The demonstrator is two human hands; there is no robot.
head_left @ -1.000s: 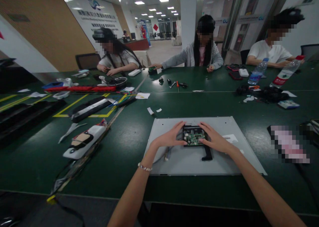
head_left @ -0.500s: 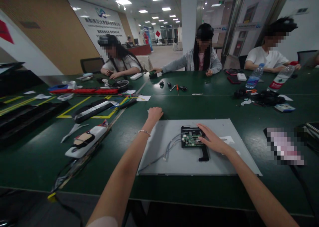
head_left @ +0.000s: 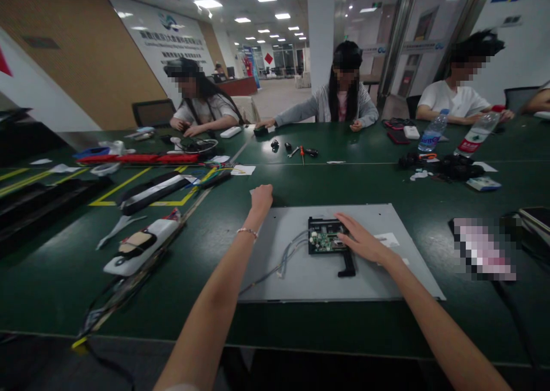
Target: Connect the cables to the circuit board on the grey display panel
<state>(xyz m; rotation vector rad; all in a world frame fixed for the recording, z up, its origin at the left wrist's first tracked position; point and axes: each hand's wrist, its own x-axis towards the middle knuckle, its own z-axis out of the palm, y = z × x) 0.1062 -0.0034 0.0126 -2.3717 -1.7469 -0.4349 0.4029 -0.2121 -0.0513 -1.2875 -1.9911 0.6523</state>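
A flat grey metal panel (head_left: 292, 288) lies on the table in front of me. On it sits a black bracket (head_left: 347, 265) carrying a green circuit board (head_left: 324, 239), with grey cables (head_left: 287, 253) running off to the lower left. My right hand (head_left: 365, 242) rests over the right side of the board, fingers stretched out and apart. Just beyond the panel's far left corner, my left hand (head_left: 261, 199) is closed, its fingers curled out of sight. A small pale edge shows beside it; what it holds, if anything, is hidden.
A small wrench (head_left: 294, 151) and an orange screwdriver (head_left: 302, 155) lie beyond the panel. Left are a white device with wires (head_left: 146, 245) and black trays (head_left: 47, 208). Two bottles (head_left: 433, 130) and a phone (head_left: 483, 249) are on the right. Three people sit across the table.
The whole view has shifted slightly, so things appear a little further left. My left hand has moved slightly left relative to the panel; my right hand stays over the circuit board.
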